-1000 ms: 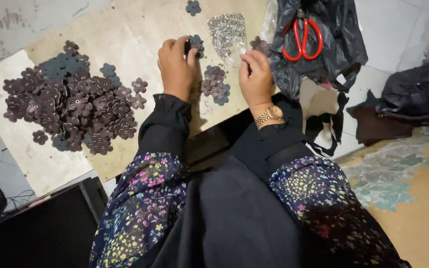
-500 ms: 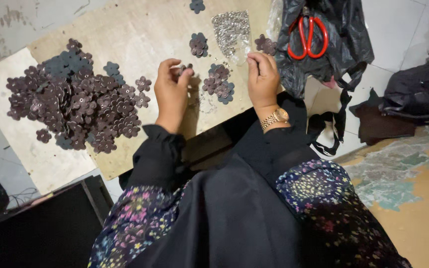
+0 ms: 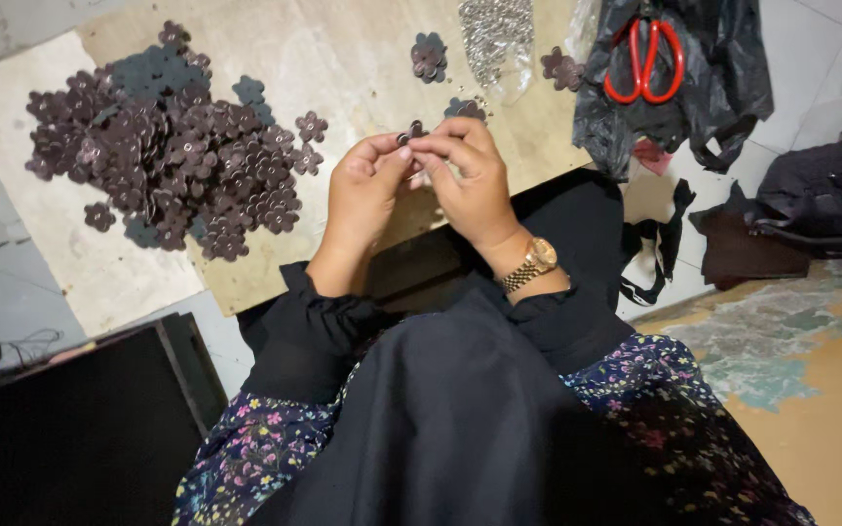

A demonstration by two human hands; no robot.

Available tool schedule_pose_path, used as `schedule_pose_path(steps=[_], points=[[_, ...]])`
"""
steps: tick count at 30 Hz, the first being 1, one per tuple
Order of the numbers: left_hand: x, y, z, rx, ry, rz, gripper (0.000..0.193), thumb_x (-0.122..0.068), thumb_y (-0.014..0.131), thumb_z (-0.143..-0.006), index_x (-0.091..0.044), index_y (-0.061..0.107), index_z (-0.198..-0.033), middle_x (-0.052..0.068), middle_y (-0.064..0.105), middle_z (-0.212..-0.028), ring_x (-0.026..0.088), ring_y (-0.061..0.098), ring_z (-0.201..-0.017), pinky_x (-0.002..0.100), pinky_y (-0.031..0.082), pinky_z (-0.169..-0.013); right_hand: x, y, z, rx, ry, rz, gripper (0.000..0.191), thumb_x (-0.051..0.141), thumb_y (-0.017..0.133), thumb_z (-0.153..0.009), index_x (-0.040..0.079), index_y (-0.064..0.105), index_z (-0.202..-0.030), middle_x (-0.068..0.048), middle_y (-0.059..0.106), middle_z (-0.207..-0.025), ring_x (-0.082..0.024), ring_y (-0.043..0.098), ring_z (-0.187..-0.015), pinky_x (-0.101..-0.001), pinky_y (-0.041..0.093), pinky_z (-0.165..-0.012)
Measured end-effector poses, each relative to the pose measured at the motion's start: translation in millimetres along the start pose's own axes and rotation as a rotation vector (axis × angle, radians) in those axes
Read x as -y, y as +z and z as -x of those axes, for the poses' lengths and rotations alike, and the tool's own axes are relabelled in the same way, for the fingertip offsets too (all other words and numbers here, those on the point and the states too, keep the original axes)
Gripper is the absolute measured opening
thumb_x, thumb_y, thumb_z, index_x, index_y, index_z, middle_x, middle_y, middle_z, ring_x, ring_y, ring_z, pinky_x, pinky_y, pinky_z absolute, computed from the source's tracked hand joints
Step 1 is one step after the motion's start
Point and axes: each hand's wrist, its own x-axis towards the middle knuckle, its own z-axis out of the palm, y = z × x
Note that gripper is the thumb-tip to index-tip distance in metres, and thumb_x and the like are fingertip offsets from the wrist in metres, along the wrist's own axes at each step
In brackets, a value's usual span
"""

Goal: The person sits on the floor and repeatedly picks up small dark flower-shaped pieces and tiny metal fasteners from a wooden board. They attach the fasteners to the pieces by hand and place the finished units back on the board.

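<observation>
Head view shows our left hand (image 3: 363, 190) and right hand (image 3: 470, 180) both pinched shut on one dark flower piece (image 3: 411, 131); we should grip it steadily.

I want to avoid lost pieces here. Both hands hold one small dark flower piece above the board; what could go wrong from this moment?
1. The flower piece is pinched only at the fingertips of the left hand and right hand, so it could slip and drop.
2. The big pile lies close to the left hand; a sweep of the arm might scatter it.
3. The bag of silver bits lies just beyond the hands and could be knocked when reaching.
</observation>
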Motion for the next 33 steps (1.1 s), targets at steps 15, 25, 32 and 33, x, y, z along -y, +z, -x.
schedule_pose_path(steps=[15,25,32,33], points=[[-15,8,15,0.012,-0.064,0.046,0.026,-0.011,0.065,-0.101,0.002,0.065,-0.123,0.008,0.073,-0.111,0.013,0.072,-0.097,0.029,0.060,-0.082,-4,6,7,-0.044,0.084,-0.148,0.008,0.003,0.073,-0.101,0.001,0.070,-0.108,-0.006,0.058,-0.119,-0.012,0.063,-0.102,-0.0250,0.055,-0.087],[-10,14,18,0.051,0.035,-0.072,0.022,-0.011,0.065,-0.103,0.001,0.066,-0.122,0.007,0.073,-0.112,0.013,0.071,-0.098,0.028,0.060,-0.084,-22,3,12,-0.049,0.301,-0.545,0.015,-0.002,0.072,-0.100,0.000,0.064,-0.112,-0.006,0.066,-0.115,-0.010,0.066,-0.099,-0.0265,0.056,-0.089],[2,13,22,0.038,0.108,-0.130,0.020,-0.008,0.067,-0.101,0.001,0.067,-0.119,0.008,0.074,-0.109,0.013,0.073,-0.095,0.028,0.060,-0.083,-32,6,18,-0.096,0.377,-0.705,0.019,-0.005,0.071,-0.099,0.002,0.060,-0.112,-0.005,0.070,-0.102,-0.011,0.068,-0.090,-0.0271,0.059,-0.083],[3,10,22,0.042,0.114,-0.135,0.019,-0.007,0.068,-0.102,0.002,0.066,-0.118,0.008,0.074,-0.108,0.014,0.072,-0.095,0.028,0.059,-0.084,-33,6,19,-0.070,0.362,-0.630,0.018,-0.003,0.071,-0.099,0.001,0.061,-0.114,-0.005,0.070,-0.104,-0.011,0.068,-0.092,-0.0265,0.058,-0.085]])
